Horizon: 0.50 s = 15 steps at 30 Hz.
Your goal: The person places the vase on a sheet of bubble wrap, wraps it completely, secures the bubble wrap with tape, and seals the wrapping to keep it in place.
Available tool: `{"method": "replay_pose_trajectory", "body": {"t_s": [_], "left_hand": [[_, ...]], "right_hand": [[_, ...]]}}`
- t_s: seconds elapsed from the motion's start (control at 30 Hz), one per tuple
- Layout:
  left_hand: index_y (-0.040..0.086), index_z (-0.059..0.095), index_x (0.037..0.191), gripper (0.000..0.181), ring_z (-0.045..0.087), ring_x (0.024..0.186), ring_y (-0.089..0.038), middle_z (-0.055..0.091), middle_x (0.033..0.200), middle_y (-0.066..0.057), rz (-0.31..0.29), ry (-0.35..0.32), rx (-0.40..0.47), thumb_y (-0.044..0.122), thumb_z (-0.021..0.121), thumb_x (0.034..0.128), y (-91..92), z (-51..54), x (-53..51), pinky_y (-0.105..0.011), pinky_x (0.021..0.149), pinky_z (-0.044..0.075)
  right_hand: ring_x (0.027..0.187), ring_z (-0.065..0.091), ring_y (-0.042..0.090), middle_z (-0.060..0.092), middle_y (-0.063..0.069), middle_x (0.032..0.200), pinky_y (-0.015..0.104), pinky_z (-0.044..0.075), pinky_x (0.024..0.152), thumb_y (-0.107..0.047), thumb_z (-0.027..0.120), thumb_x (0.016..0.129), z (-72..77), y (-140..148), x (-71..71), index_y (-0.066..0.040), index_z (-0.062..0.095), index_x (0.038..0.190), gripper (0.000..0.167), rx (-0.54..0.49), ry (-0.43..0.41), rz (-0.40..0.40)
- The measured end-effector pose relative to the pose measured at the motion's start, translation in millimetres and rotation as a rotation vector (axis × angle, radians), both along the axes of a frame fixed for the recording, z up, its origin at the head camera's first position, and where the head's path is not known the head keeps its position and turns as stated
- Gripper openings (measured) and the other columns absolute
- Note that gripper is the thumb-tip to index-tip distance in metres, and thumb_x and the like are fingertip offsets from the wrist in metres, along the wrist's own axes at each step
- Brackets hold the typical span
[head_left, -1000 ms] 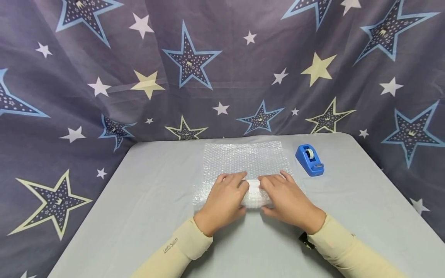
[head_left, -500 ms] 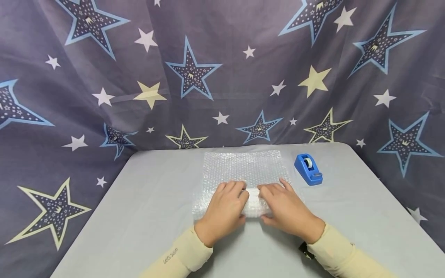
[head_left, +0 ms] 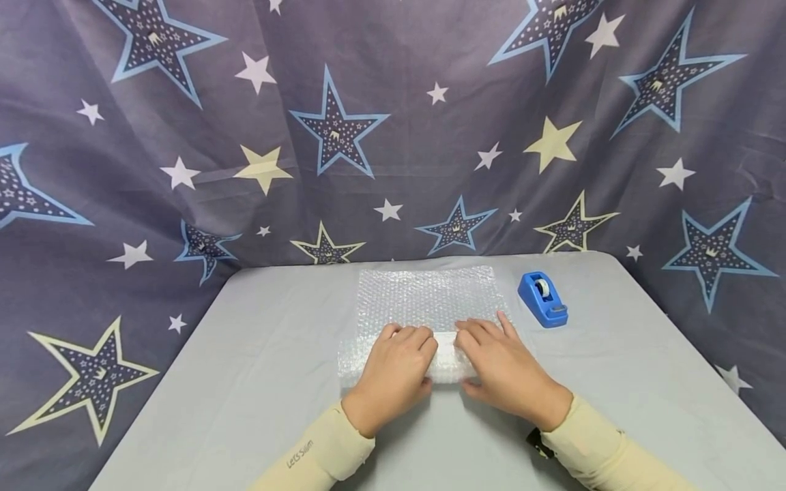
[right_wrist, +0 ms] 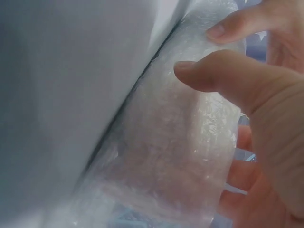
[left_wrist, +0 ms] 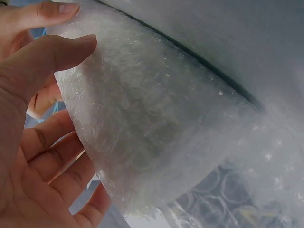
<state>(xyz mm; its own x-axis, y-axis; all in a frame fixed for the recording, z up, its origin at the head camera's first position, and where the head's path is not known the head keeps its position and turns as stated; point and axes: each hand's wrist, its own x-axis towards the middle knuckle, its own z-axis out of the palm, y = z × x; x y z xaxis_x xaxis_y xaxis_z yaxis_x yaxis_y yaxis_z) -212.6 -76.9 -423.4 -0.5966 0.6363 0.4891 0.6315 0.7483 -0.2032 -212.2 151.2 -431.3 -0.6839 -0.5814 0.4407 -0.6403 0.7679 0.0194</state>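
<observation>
A roll of clear bubble wrap (head_left: 447, 368) lies across the near end of a flat bubble wrap sheet (head_left: 430, 296). My left hand (head_left: 396, 368) grips the roll's left part, thumb on the near side and fingers bent over the far side. My right hand (head_left: 506, 365) grips its right part the same way, one finger raised off it. The left wrist view shows the left thumb pressed on the wrapped roll (left_wrist: 137, 104); in the right wrist view the right thumb presses on the roll (right_wrist: 166, 128). What lies inside the layers cannot be made out.
A blue tape dispenser (head_left: 543, 300) with a roll of tape stands right of the sheet, near the back of the grey-covered table (head_left: 245, 368). A dark star-patterned curtain (head_left: 393, 136) hangs behind and at both sides.
The left hand's raised finger has bent down onto the roll. The roll and both hands otherwise lie nearly where they were; the head view has tilted up slightly.
</observation>
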Motion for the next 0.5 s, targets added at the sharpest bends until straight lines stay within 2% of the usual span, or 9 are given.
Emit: {"method": "replay_pose_trajectory", "body": {"t_s": [0.13, 0.27, 0.4, 0.5], "left_hand": [[0.017, 0.065, 0.093, 0.038, 0.066, 0.089, -0.018, 0.065, 0.1, 0.005, 0.001, -0.003, -0.002, 0.027, 0.086, 0.0627, -0.1, -0.1, -1.1, -0.038, 0.087, 0.046], [0.017, 0.065, 0.093, 0.037, 0.066, 0.09, -0.017, 0.067, 0.1, 0.005, -0.004, -0.005, 0.011, 0.026, 0.085, 0.0631, -0.3, -0.6, -2.1, -0.038, 0.089, 0.046], [0.017, 0.066, 0.094, 0.037, 0.067, 0.092, -0.016, 0.069, 0.103, 0.005, -0.006, -0.007, 0.026, 0.025, 0.084, 0.0635, -1.0, -2.0, -2.7, -0.038, 0.091, 0.046], [0.017, 0.067, 0.096, 0.037, 0.068, 0.095, -0.016, 0.07, 0.106, 0.005, -0.007, -0.014, 0.036, 0.024, 0.084, 0.0641, -1.2, -2.1, -2.2, -0.039, 0.092, 0.046]], "right_hand": [[0.131, 0.055, 0.034, 0.061, 0.01, 0.141, 0.073, 0.03, 0.114, -0.039, 0.094, 0.06, 0.0, -0.4, 0.0, -0.019, 0.058, 0.108, 0.063, 0.015, 0.042, -0.013], [0.125, 0.055, 0.036, 0.06, 0.012, 0.136, 0.065, 0.036, 0.11, -0.038, 0.092, 0.06, 0.8, -1.9, 1.2, -0.016, 0.061, 0.108, 0.061, 0.007, 0.078, -0.02], [0.116, 0.055, 0.034, 0.061, 0.011, 0.128, 0.054, 0.042, 0.098, -0.036, 0.09, 0.06, 1.2, -3.4, 2.9, -0.013, 0.064, 0.11, 0.061, 0.012, 0.102, -0.027], [0.109, 0.055, 0.031, 0.061, 0.009, 0.122, 0.048, 0.042, 0.089, -0.035, 0.09, 0.06, 0.5, -3.8, 3.7, -0.011, 0.065, 0.113, 0.063, 0.021, 0.11, -0.03]]}}
